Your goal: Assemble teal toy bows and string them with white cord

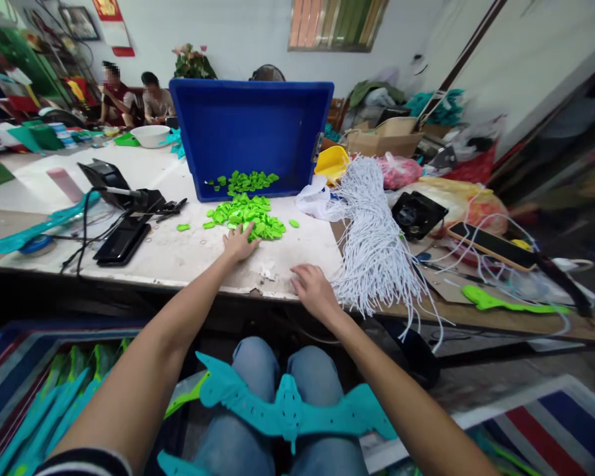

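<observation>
Left hand (240,244) touching green pieces (244,210)

Pieces are lying at and beyond its fingertips; whether it is gripping any, I cannot tell. The right hand (316,291) is hanging unclenched, white cords (379,251) lying to its right.

Head-worn view forward and down, table (178,254) near, right edge seemingly blurry.

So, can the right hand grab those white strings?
Probably yes: the bundle of white strings lies close beside the right hand, and nothing seems to stand between them.
</observation>
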Tool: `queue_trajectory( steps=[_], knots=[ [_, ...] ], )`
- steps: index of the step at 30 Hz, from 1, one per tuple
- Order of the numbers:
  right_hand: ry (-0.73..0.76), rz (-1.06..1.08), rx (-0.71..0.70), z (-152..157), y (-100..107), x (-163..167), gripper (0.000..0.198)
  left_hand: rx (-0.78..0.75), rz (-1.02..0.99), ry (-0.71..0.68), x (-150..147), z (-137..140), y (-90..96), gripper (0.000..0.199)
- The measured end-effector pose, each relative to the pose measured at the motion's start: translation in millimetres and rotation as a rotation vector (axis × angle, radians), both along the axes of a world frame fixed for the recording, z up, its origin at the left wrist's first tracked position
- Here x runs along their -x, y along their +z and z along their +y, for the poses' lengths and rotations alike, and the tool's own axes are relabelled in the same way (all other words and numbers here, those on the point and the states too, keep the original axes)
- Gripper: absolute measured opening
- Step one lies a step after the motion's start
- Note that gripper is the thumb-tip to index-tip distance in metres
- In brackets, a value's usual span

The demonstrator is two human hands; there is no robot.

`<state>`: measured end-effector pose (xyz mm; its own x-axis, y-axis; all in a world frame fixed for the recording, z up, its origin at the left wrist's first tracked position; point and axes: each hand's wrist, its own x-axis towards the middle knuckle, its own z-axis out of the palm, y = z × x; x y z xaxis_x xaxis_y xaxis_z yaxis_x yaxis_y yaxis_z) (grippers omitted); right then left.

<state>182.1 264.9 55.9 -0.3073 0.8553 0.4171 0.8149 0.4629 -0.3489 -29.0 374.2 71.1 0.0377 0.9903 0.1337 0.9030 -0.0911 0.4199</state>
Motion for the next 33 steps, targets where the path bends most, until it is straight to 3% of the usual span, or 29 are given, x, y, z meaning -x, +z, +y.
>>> queue_trajectory(
  steps=[3,5,7,10,13,16,18,20,22,25,27,30,33],
  knots=[
    [-0.092,-0.022,0.056,72.6,9.7,16.9,0.043,-0.090,0.058,-0.267,-6.9,2.2,-19.1,0.046],
    [-0.119,-0.043,0.114,104.9,12.1,22.7,0.051,-0.141,0.084,-0.456,-2.9,-0.5,-27.0,0.044],
    [-0.114,-0.058,0.155,117.9,8.5,21.8,0.052,-0.168,0.099,-0.588,6.4,-2.1,-29.0,0.044],
    [0.007,-0.045,0.117,105.2,-3.6,10.9,0.047,-0.192,0.119,-0.675,23.2,-1.5,-24.7,0.042],
    [0.156,-0.021,0.018,78.8,-10.9,-1.5,0.032,-0.199,0.121,-0.605,35.9,-2.7,-16.8,0.052],
    [0.145,0.006,-0.059,60.0,-6.3,-7.7,0.024,-0.228,0.041,-0.464,39.9,-16.3,-6.8,0.074],
    [0.082,0.023,-0.068,49.2,0.5,-8.8,0.025,-0.287,-0.088,-0.382,35.3,-37.3,0.1,0.067],
    [0.025,0.022,-0.060,33.2,6.6,-8.4,0.027,-0.282,-0.308,-0.296,23.0,-68.1,5.3,0.045],
    [0.005,0.021,-0.070,9.4,10.3,-6.3,0.031,-0.091,-0.621,-0.208,3.5,-104.6,7.6,0.035],
    [0.051,0.027,-0.105,-36.5,12.0,0.1,0.033,0.402,-1.109,-0.126,-30.8,-156.2,6.7,0.035],
    [0.091,0.002,-0.120,-67.2,12.3,3.9,0.031,0.612,-1.341,-0.060,-48.8,-182.1,5.1,0.032],
    [0.154,-0.046,-0.118,-105.3,12.1,3.4,0.033,0.706,-1.481,0.063,-60.3,-209.3,3.0,0.029],
    [0.240,-0.010,-0.114,-134.9,8.9,-3.0,0.030,0.777,-1.419,0.073,-57.7,-231.8,0.1,0.029]
  ],
)
